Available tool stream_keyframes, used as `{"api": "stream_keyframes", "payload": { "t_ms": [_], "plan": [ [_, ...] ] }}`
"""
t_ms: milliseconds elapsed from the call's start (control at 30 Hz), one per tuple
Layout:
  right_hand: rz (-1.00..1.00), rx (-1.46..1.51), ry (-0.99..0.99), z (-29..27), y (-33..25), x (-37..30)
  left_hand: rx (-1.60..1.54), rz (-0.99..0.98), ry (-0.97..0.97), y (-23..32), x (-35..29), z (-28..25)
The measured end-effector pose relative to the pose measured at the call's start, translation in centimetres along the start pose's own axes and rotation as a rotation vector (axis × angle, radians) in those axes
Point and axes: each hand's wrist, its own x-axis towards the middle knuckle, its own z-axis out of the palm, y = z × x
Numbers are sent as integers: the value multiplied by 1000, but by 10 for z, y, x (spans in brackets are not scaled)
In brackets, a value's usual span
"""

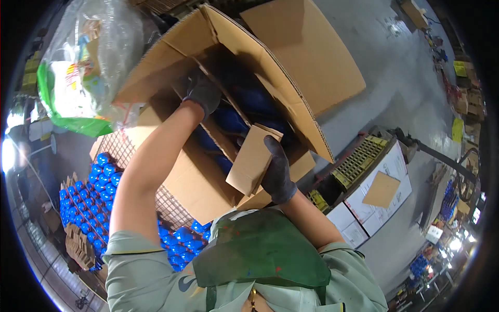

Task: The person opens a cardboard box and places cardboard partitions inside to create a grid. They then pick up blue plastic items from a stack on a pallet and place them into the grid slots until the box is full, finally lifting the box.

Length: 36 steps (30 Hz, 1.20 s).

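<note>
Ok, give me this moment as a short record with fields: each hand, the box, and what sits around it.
left hand: dark glove, reaching inside the cardboard box
right hand: dark glove, gripping a cardboard divider piece at the box opening
box: open, flaps up, tilted, blue bottles inside
below box: wire mesh over rows of blue caps
upper left: clear plastic bag
right: white cartons on the floor

The open cardboard box (291, 57) fills the centre; its raised flaps wall the opening to the far and right sides. Inside, cardboard dividers (253, 158) and blue bottles (228, 119) leave only narrow gaps. The grey floor (395, 88) to the right is open.
</note>
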Motion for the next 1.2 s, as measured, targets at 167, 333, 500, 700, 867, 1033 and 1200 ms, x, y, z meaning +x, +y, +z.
{"api": "stream_keyframes", "payload": {
  "t_ms": [167,333,500,700,867,1033,1200],
  "plan": [
    [-501,-405,118,-46,6,4,-131,187,-222,11,-5,-37],
    [-610,-351,225,2,-2,14,-784,241,-408,23,-64,-141],
    [-331,-49,112,-10,-14,0,91,357,178,19,53,-99],
    [-627,-816,214,-69,3,-11,-122,365,-107,41,75,-10],
    [-361,-259,31,-7,10,39,-1874,214,38,29,-105,-93],
    [-438,-888,-573,122,47,80,-2008,-692,725,-24,-269,1],
    [-991,-1847,-679,148,130,136,-1966,-1409,751,-49,-402,259]
  ]
}}
